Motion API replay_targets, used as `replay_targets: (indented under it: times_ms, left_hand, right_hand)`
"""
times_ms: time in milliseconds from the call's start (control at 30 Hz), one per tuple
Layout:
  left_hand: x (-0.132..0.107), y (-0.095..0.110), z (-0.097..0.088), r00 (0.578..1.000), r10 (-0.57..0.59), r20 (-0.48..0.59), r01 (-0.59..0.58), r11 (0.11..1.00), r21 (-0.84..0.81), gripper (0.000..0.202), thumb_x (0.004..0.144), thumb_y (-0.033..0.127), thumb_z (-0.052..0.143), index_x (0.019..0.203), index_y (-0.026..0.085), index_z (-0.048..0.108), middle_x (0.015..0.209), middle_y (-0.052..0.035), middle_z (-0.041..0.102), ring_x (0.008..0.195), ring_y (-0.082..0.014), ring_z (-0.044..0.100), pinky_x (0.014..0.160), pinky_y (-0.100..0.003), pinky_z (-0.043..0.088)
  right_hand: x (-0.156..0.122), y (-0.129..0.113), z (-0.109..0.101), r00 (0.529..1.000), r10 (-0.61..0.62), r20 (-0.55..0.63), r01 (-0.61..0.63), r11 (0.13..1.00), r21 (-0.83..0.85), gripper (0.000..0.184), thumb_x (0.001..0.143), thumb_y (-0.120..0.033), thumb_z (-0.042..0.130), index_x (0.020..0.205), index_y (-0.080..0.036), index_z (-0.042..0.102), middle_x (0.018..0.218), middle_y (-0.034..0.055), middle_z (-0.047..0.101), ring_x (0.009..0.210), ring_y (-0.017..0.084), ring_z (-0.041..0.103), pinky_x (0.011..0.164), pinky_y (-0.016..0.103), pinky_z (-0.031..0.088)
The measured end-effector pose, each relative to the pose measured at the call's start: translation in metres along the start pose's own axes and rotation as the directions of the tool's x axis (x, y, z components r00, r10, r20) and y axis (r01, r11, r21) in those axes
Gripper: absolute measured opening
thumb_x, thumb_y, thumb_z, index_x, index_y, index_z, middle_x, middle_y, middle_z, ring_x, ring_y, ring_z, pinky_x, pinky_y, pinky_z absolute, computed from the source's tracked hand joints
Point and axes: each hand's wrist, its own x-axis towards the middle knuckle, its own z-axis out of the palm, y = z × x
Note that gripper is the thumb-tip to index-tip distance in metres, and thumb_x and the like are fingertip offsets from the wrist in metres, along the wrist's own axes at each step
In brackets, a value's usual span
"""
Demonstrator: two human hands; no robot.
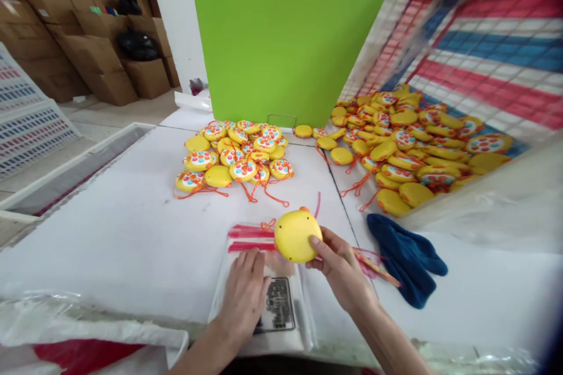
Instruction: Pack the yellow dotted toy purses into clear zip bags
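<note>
While the left hand [244, 293] is laid flat, palm down, on a clear plastic bag [268, 290], its fingers [253, 261] are spread loosely and closed on nothing; the forearm is brought in from the lower edge. The bag lies on the white counter [132, 234], its long axis running away from the person, the red-striped mouth at the far end and a black printed label near the middle. The right hand [341, 269] is held just right of the bag, wrist angled in from the lower right. A round yellow toy [297, 236] is gripped at its edge, the thumb seen pressed on its right rim, the other fingers hidden behind it. The toy is held just over the bag's mouth, plain yellow back turned to the camera, a small orange tip pointing away; being round, no long axis can be told. An orange cord [267, 224] is seen at its left.
</note>
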Motion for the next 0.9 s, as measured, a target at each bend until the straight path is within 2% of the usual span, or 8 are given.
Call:
replay_targets:
  times_ms: [167,300,433,533,633,733,833,900]
  left_hand:
    - [0.009,0.009,0.002,0.997,-0.02,0.081,0.016,0.999,0.048,0.025,0.087,0.011,0.034,0.089,0.015,0.059,0.085,-0.008,0.058,0.081,-0.0229,0.051,0.075,-0.041,0.045]
    - [0.009,0.008,-0.002,0.999,-0.033,0.036,0.035,0.999,-0.034,0.016,0.084,0.011,0.04,0.079,0.016,0.055,0.084,-0.0059,0.056,0.082,-0.0229,0.048,0.074,-0.04,0.042]
    - [0.007,0.0,-0.001,0.99,-0.14,0.035,0.144,0.952,-0.271,0.028,0.077,0.006,0.045,0.102,0.017,0.051,0.085,-0.0036,0.056,0.083,-0.0208,0.049,0.075,-0.036,0.042]
    - [0.008,-0.006,0.002,0.995,-0.095,0.022,0.096,0.939,-0.331,0.048,0.076,0.004,0.043,0.122,0.018,0.043,0.093,-0.0051,0.058,0.087,-0.0211,0.049,0.08,-0.037,0.042]
    - [0.009,-0.008,0.005,0.999,-0.007,0.037,0.018,0.957,-0.29,0.029,0.079,0.007,0.042,0.101,0.018,0.058,0.087,-0.0055,0.06,0.083,-0.0221,0.049,0.076,-0.038,0.042]
    - [0.01,-0.004,0.01,0.995,0.095,0.025,-0.087,0.972,-0.217,0.017,0.082,0.013,0.044,0.079,0.015,0.061,0.079,-0.0061,0.058,0.077,-0.0221,0.048,0.071,-0.038,0.042]
    - [0.011,0.003,0.012,0.98,0.201,0.009,-0.199,0.976,-0.084,0.019,0.084,0.011,0.042,0.078,0.014,0.06,0.081,-0.0071,0.06,0.079,-0.0221,0.049,0.072,-0.037,0.042]
    - [0.011,0.006,0.011,0.969,0.247,-0.024,-0.248,0.968,-0.041,0.019,0.085,0.009,0.041,0.082,0.013,0.06,0.081,-0.0063,0.061,0.078,-0.021,0.05,0.072,-0.036,0.042]
  right_hand:
    - [-0.009,0.015,0.002,0.998,0.067,0.018,-0.067,0.997,0.049,0.03,0.078,-0.039,0.063,0.098,-0.017,0.06,0.092,0.0053,0.061,0.075,0.014,0.057,0.055,0.021,0.049]
    - [-0.015,0.017,-0.002,0.994,0.111,-0.025,-0.11,0.993,0.031,0.03,0.077,-0.041,0.063,0.096,-0.018,0.058,0.085,0.0045,0.06,0.071,0.014,0.057,0.052,0.022,0.049]
    - [-0.024,0.019,-0.017,0.992,0.121,0.03,-0.115,0.981,-0.158,0.036,0.078,-0.045,0.061,0.104,-0.02,0.055,0.089,0.0049,0.06,0.072,0.016,0.058,0.052,0.025,0.052]
    - [-0.033,0.024,-0.028,0.983,0.164,0.08,-0.133,0.943,-0.305,0.046,0.076,-0.047,0.062,0.111,-0.019,0.053,0.092,0.0056,0.06,0.064,0.014,0.058,0.052,0.027,0.052]
    - [-0.039,0.022,-0.028,0.958,0.25,0.143,-0.207,0.942,-0.263,0.049,0.075,-0.043,0.064,0.116,-0.019,0.052,0.101,0.0075,0.058,0.074,0.017,0.06,0.058,0.029,0.053]
    - [-0.034,0.011,-0.01,0.944,0.257,0.205,-0.252,0.966,-0.051,0.044,0.077,-0.04,0.062,0.115,-0.021,0.052,0.107,0.0077,0.057,0.086,0.02,0.059,0.062,0.029,0.053]
    - [-0.019,0.001,0.011,0.979,0.107,0.173,-0.106,0.994,-0.012,0.043,0.08,-0.043,0.057,0.117,-0.024,0.046,0.104,0.0062,0.056,0.083,0.018,0.058,0.056,0.026,0.052]
    - [-0.008,0.001,0.02,0.987,-0.014,0.162,0.05,0.974,-0.22,0.041,0.084,-0.044,0.05,0.119,-0.024,0.04,0.095,0.004,0.056,0.07,0.014,0.057,0.053,0.025,0.05]
